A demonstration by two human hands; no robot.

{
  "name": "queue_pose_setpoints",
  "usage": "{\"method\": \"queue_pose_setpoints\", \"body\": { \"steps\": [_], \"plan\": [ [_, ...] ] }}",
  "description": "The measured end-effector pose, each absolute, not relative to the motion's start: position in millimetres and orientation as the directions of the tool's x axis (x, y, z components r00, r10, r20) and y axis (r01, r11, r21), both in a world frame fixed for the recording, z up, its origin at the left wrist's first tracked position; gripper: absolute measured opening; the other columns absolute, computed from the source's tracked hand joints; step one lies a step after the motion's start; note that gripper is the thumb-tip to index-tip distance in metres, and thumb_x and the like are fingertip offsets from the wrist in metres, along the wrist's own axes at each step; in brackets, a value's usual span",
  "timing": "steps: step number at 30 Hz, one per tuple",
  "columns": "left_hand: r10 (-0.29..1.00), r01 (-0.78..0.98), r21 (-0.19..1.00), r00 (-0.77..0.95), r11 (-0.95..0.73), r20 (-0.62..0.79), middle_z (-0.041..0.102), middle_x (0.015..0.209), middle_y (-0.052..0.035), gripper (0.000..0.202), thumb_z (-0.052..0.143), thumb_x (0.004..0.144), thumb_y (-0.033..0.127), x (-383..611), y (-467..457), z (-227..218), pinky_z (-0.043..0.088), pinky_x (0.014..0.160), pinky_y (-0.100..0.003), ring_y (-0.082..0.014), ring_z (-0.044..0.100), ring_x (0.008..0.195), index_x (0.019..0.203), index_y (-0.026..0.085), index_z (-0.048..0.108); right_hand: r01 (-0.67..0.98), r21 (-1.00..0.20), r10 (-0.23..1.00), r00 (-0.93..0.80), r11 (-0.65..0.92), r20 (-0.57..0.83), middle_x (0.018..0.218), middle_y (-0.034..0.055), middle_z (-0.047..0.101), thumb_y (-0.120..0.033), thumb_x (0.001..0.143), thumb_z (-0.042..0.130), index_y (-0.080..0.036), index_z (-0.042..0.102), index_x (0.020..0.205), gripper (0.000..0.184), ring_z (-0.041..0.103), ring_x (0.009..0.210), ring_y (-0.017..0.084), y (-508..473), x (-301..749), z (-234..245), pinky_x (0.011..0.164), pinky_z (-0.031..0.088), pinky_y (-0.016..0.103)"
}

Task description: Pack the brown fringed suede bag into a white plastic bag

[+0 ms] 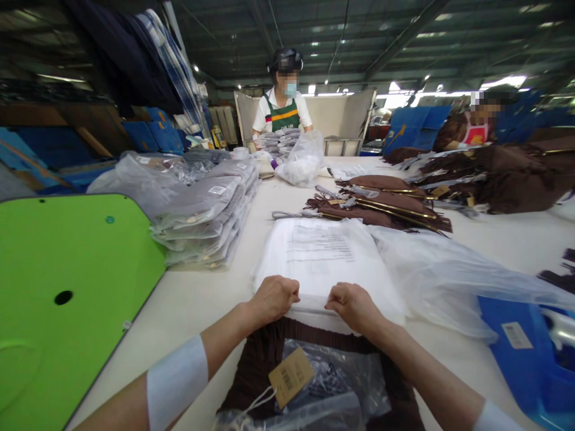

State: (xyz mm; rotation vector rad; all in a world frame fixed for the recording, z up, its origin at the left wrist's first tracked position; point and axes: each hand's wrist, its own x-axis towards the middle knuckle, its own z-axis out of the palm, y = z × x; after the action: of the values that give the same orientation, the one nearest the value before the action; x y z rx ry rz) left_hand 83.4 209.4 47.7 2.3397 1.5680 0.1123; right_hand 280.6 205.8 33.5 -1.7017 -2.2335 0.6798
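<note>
Hands low and close together at the table's near side: the left hand (274,297) and the right hand (353,305) sit knuckles-up on the near edge of the stack of poly bags (321,257). Both sets of fingers are curled shut and appear to pinch that edge, though the fingertips themselves are tucked out of sight. The stack lies flat on the white table (197,305), printed side up, straight ahead of the person. Just below the wrists lies a brown garment (258,365) with a cardboard tag (291,376) and a crumpled clear bag on top. By the look of it these bags are feather-light, limp and slick, so a sheet will likely slide off its neighbours and sag. The open lip at the near edge, held with a pinch at two spots, seems the sensible grip. To the left there is a green board (67,269) and a pile of packed garments (211,215), and to the right loose plastic sheeting (444,272) and a blue bin (530,359). Farther up are more brown garments (386,203), and a co-worker (282,114) stands at the far end.
</note>
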Motion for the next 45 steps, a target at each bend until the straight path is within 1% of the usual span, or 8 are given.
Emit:
{"method": "queue_pose_setpoints", "body": {
  "steps": [6, 10, 16, 23, 28, 33, 38, 45],
  "plan": [
    [0.942, 0.86, 0.476, 0.292, -0.184, -0.163, 0.048, 0.051, 0.0069, 0.024, 0.073, 0.059, 0.019, 88, 220, 49, 0.031, 0.05, -0.022, -0.0113, 0.048, 0.054, 0.054, 0.018, 0.05, 0.771, -0.635, 0.963, -0.203, 0.046, -0.177, 0.047, -0.0071, 0.047, -0.026, 0.06, 0.07, -0.02, 0.043, 0.051, 0.029, 0.044, 0.05, 0.009, 210, 281, 31, 0.049, 0.031, 0.022],
    [0.945, 0.81, 0.569, 0.282, -0.142, -0.165, 0.041, 0.048, 0.0089, 0.032, 0.074, 0.057, 0.03, 84, 225, 46, 0.029, 0.047, -0.021, -0.0095, 0.043, 0.051, 0.05, 0.018, 0.045, 0.763, -0.644, 0.951, -0.239, 0.058, -0.198, 0.052, -0.0048, 0.05, -0.042, 0.078, 0.052, -0.02, 0.044, 0.058, 0.031, 0.045, 0.05, 0.009, 211, 284, 29, 0.05, 0.035, 0.022],
    [0.955, 0.797, 0.57, 0.289, -0.199, -0.071, 0.034, 0.048, 0.0083, 0.035, 0.058, 0.075, 0.033, 83, 223, 45, 0.028, 0.05, -0.021, -0.0086, 0.038, 0.052, 0.05, 0.019, 0.037, 0.898, -0.369, 0.956, -0.285, 0.24, -0.074, 0.072, 0.0026, 0.061, -0.018, 0.076, 0.054, -0.018, 0.056, 0.075, 0.002, 0.054, 0.068, 0.015, 207, 287, 27, 0.06, 0.032, 0.026],
    [0.926, 0.86, 0.358, 0.377, -0.365, 0.038, 0.05, 0.063, 0.0035, 0.026, 0.064, 0.074, 0.025, 60, 217, 57, 0.034, 0.063, -0.025, -0.0133, 0.048, 0.064, 0.058, 0.018, 0.045, 0.925, -0.022, 0.919, -0.375, 0.38, 0.12, 0.073, 0.0073, 0.062, -0.008, 0.078, 0.045, -0.017, 0.057, 0.071, 0.017, 0.056, 0.071, 0.02, 201, 327, 23, 0.064, 0.029, 0.03],
    [0.925, 0.897, 0.227, 0.369, -0.379, 0.089, 0.06, 0.081, -0.008, 0.015, 0.047, 0.076, 0.003, 30, 212, 50, 0.036, 0.081, -0.035, -0.0224, 0.054, 0.084, 0.071, 0.016, 0.054, 0.911, 0.048, 0.866, -0.404, 0.409, 0.294, 0.072, 0.0064, 0.059, -0.013, 0.084, 0.038, -0.018, 0.053, 0.074, 0.019, 0.053, 0.068, 0.018, 193, 361, 18, 0.067, 0.031, 0.03],
    [0.975, 0.941, 0.299, 0.104, -0.161, 0.198, 0.059, 0.09, -0.0164, 0.024, 0.035, 0.076, 0.001, 16, 203, 44, 0.034, 0.084, -0.044, -0.0286, 0.053, 0.092, 0.082, 0.012, 0.055, 0.936, -0.091, 0.886, -0.286, 0.34, 0.364, 0.068, 0.0051, 0.057, -0.007, 0.077, 0.038, -0.019, 0.051, 0.07, 0.02, 0.051, 0.065, 0.018, 177, 376, 15, 0.066, 0.032, 0.029],
    [0.966, 0.776, 0.624, -0.217, 0.086, 0.138, 0.058, 0.063, -0.0033, 0.011, 0.049, 0.076, 0.016, 18, 193, 41, 0.04, 0.066, -0.03, -0.0206, 0.057, 0.071, 0.066, 0.018, 0.054, 0.891, -0.451, 0.927, 0.127, 0.049, 0.352, 0.067, 0.0032, 0.055, -0.014, 0.073, 0.044, -0.02, 0.052, 0.072, 0.01, 0.046, 0.051, 0.014, 171, 382, 4, 0.05, 0.027, 0.027],
    [0.869, 0.033, 0.989, -0.482, 0.147, -0.113, 0.057, 0.058, 0.0013, 0.013, 0.066, 0.065, 0.023, 29, 194, 30, 0.03, 0.039, -0.017, -0.0096, 0.054, 0.049, 0.066, 0.015, 0.056, 0.235, -0.966, 0.911, 0.412, -0.107, -0.001, 0.055, -0.0031, 0.051, -0.046, 0.054, 0.059, -0.021, 0.056, 0.074, 0.032, 0.035, 0.037, 0.007, 171, 375, 3, 0.036, 0.026, 0.024]
  ]
}}
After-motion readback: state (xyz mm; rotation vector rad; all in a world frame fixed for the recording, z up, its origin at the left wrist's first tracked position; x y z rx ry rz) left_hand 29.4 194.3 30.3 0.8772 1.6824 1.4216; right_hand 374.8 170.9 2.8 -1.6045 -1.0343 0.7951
